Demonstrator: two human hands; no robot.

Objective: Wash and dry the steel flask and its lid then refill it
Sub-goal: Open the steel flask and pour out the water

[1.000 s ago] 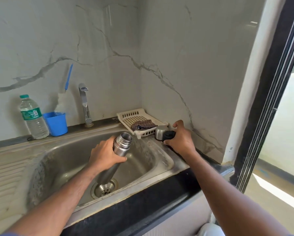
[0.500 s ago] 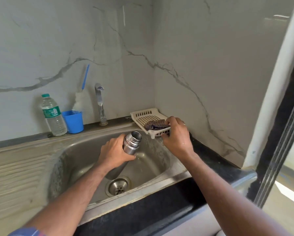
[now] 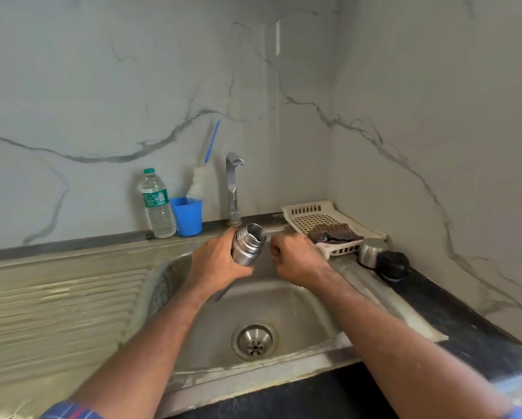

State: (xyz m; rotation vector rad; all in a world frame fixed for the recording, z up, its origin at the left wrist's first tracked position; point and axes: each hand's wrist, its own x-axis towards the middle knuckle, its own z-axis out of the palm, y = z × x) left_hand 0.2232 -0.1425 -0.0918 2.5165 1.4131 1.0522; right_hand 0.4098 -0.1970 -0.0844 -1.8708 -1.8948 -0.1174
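Right now the left hand [image 3: 215,264] grasps the steel flask [image 3: 247,244] around its upper body, just left of the frame's centre, over the back of the sink [image 3: 283,303]. The flask is uncapped and tilted, its open mouth pointing up and to the right, just below the tap [image 3: 233,189]. The right hand [image 3: 296,258] sits just beside the flask's mouth, fingers clenched into a loose fist; whether it pinches anything small I cannot tell, but nothing shows in it. The lid [image 3: 370,252], a steel cup, lies with the black stopper [image 3: 392,265] on the counter at centre right, touching or nearly touching the front corner of the white tray [image 3: 308,210], where a dark cloth [image 3: 333,232] rests.

The step in hand looks like the start of the wash: getting water into the flask. To do it well, I would bring the mouth squarely under the spout before opening the tap, keep the tilt modest so water runs inside rather than down the wrist, and hold firmly, since wet steel is likely to slip. The bottle brush [image 3: 206,164] standing in the blue cup [image 3: 188,217] at centre left, next to the plastic water bottle [image 3: 156,204], seems the right tool for the narrow neck. No water is visibly running yet
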